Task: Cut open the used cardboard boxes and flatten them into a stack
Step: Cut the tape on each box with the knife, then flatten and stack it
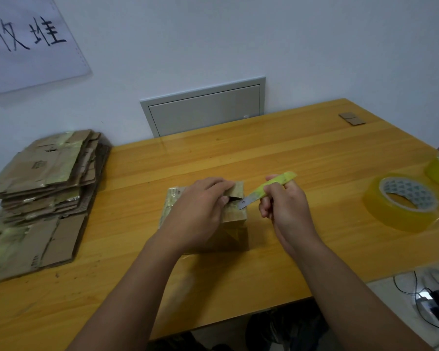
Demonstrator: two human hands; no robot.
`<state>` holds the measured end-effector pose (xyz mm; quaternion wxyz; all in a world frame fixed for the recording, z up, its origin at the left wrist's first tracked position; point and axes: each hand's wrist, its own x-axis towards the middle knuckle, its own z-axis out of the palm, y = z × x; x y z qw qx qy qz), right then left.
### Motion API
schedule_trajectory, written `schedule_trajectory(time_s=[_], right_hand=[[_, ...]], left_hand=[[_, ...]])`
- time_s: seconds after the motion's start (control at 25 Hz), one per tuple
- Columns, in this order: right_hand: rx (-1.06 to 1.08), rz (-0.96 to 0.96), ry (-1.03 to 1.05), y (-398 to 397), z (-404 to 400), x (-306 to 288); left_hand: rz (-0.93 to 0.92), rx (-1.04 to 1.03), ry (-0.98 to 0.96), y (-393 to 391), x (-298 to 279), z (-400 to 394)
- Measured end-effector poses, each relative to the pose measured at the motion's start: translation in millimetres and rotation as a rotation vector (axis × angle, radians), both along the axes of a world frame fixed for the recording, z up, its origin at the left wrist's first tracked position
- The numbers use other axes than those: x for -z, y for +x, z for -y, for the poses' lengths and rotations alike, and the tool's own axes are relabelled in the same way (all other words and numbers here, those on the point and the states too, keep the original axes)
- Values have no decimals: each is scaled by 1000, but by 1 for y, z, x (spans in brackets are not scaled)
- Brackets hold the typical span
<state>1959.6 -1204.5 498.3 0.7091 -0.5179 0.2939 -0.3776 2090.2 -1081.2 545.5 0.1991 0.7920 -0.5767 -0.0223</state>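
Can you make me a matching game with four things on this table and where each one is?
Things:
1. knife
2. small box
3. flattened cardboard stack
4. tape rolls

Places:
A. at the table's left edge
B. on the table's right side
C. under the left hand, in the middle
D. in the right hand, blade at the box top

Pairs: 1-D, 2-C, 3-A, 4-B
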Motion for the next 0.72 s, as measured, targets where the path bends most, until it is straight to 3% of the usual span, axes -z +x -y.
schedule_trajectory(time_s=[0.72], right_hand=[[22, 21, 47, 40, 28, -1]], left_hand=[[37, -10, -49, -1, 3, 0]])
